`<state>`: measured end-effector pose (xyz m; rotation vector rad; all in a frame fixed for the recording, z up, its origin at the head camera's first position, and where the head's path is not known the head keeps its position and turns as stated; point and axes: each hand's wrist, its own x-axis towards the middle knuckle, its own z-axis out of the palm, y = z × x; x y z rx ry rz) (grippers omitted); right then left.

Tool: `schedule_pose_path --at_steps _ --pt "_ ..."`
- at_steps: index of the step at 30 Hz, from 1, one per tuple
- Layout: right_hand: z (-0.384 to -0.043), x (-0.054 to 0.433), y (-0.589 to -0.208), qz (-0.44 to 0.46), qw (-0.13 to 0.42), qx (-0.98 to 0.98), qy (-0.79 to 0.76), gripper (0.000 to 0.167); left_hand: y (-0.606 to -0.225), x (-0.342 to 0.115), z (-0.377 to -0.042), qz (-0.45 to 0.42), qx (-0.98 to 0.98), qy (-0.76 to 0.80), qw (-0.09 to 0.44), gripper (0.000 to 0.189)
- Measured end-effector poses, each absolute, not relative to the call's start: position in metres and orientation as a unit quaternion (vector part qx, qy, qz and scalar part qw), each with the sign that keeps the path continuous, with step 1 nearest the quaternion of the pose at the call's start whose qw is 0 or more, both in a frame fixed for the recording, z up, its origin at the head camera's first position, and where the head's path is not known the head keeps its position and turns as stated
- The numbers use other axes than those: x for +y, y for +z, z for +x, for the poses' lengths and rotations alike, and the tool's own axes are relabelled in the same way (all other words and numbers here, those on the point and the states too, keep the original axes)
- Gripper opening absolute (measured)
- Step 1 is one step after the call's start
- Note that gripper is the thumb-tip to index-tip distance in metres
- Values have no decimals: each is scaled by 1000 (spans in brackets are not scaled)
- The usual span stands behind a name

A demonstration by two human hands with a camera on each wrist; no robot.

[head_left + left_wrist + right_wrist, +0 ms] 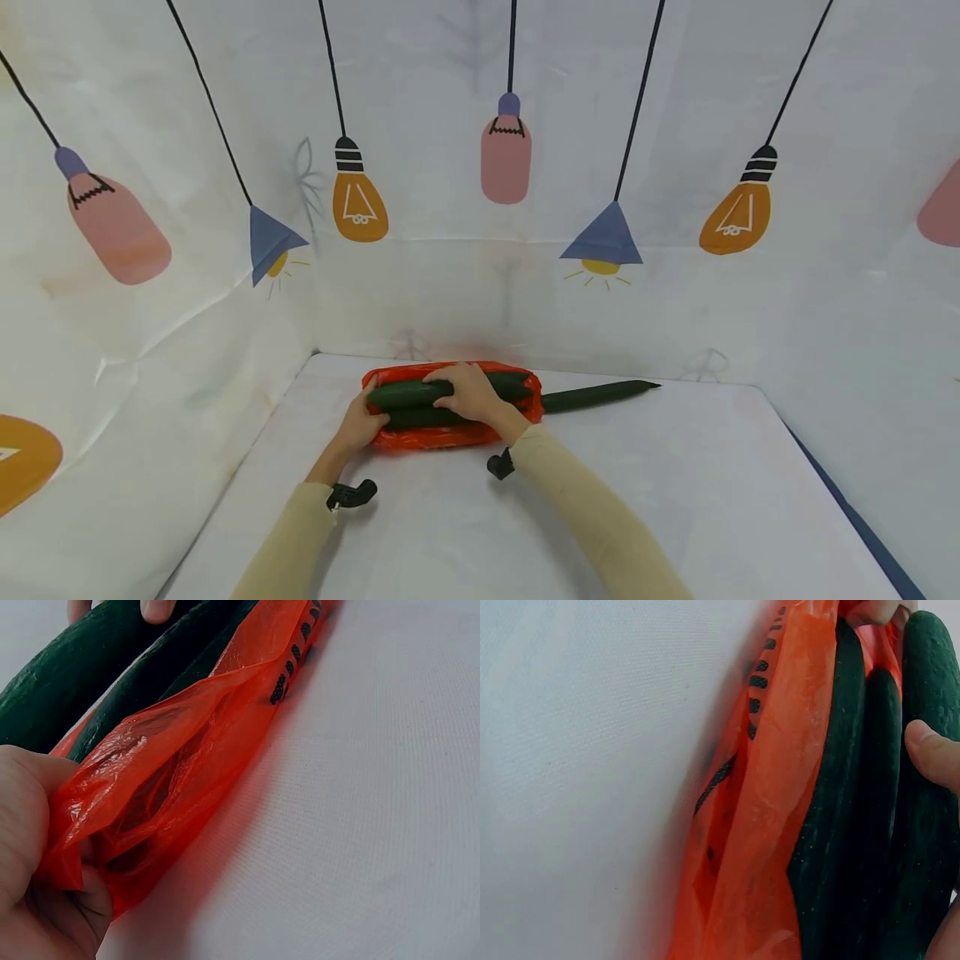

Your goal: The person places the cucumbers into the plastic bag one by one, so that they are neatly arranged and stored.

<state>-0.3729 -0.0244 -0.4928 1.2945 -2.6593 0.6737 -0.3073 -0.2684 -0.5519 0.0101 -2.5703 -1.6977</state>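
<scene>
A red plastic bag (435,438) with dark printed marks lies at the far side of the table, several long green cucumbers in it. My left hand (358,421) pinches the bag's film at its left end, as the left wrist view shows, thumb and curled fingers on the crumpled red plastic (142,772). From above, my right hand (471,392) grips the top cucumber (401,394), its thumb against the dark green skin (922,847). Beneath that one lie more cucumbers (840,787), side by side against the bag's wall. The bag hides their right ends.
Another cucumber (600,396) lies on the white table (465,533), to the right of the bag, its pointed end to the right. Behind the table hangs a white sheet (442,292) printed with lamps. A black wrist strap (351,495) sits on the left wrist.
</scene>
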Motion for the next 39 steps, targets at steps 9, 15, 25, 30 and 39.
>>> schedule_pose_path --at_steps 9,15,25,30,39 --pt "-373 -19 -499 406 45 -881 239 42 -550 -266 -308 31 -846 -531 25 86" --pt "-375 -16 -503 410 55 -877 243 42 -549 -265 -308 37 -850 -525 25 85" --pt "-379 -16 -507 412 64 -876 243 42 -545 -268 -309 38 -847 -529 18 85" --pt "-379 -17 -511 414 68 -876 237 42 -545 -270 -307 45 -845 -532 16 85" --pt "-377 -16 -515 415 81 -871 249 39 -548 -271 -304 38 -847 -530 19 84"
